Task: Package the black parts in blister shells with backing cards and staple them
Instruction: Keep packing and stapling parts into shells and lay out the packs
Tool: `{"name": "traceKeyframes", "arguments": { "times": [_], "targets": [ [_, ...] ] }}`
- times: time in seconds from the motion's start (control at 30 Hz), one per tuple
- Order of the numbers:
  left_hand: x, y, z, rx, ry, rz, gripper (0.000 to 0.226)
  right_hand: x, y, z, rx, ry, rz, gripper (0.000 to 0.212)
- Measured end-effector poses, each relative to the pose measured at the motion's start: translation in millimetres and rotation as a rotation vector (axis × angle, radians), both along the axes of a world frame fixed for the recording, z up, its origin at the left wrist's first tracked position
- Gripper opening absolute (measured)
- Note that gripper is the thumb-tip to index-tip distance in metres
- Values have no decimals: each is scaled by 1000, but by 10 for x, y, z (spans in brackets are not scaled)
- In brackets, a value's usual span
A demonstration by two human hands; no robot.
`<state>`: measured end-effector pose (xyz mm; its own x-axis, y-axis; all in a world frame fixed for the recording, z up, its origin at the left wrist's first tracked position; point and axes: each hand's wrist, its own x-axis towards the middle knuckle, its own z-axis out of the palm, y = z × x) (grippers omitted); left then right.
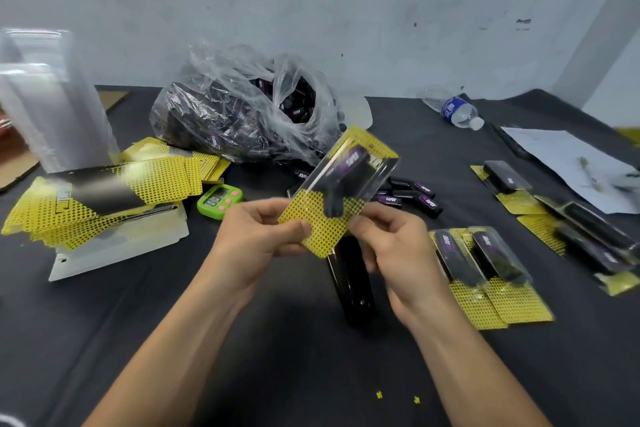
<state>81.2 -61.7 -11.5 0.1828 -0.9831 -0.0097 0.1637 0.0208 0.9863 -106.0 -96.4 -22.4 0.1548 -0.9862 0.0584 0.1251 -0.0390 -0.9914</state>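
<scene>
I hold one blister pack [337,191] up over the middle of the table: a clear shell with a black part inside, against a yellow dotted backing card. My left hand [256,236] pinches its lower left corner. My right hand [391,239] pinches its lower right edge. A black stapler [349,284] lies on the table just below the pack, between my wrists. Loose black parts [412,196] lie behind the pack. A clear plastic bag [249,107] full of more black parts sits at the back.
Yellow backing cards [104,198] are piled at the left, with a stack of clear shells [45,97] behind them. Finished packs [485,270] lie at the right. A green timer [220,199], a water bottle [457,111] and paper sheets [568,166] are also on the black table.
</scene>
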Motion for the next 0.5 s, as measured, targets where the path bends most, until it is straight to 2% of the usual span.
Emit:
{"name": "traceKeyframes", "arguments": {
  "times": [0.1, 0.23, 0.3, 0.43, 0.5],
  "targets": [
    [-252, 59, 268, -73, -104, -15, 33, -110, 49, 220, 7, -39, -15, 31],
    [-774, 41, 486, -32, -333, -109, 39, -468, 55, 433, 72, -98, -35, 27],
    [-1075, -4, 530, 9, -457, -123, 40, -763, 56, 463, 85, -39, -56, 26],
    [-1640, -36, 386, 82, -433, -278, 44, -1562, -49, 420, 108, 112, -345, 29],
    [-1895, -4, 182, 46, -653, -304, 31, -1994, -98, 304, 134, 237, -463, 34]
  ]
}}
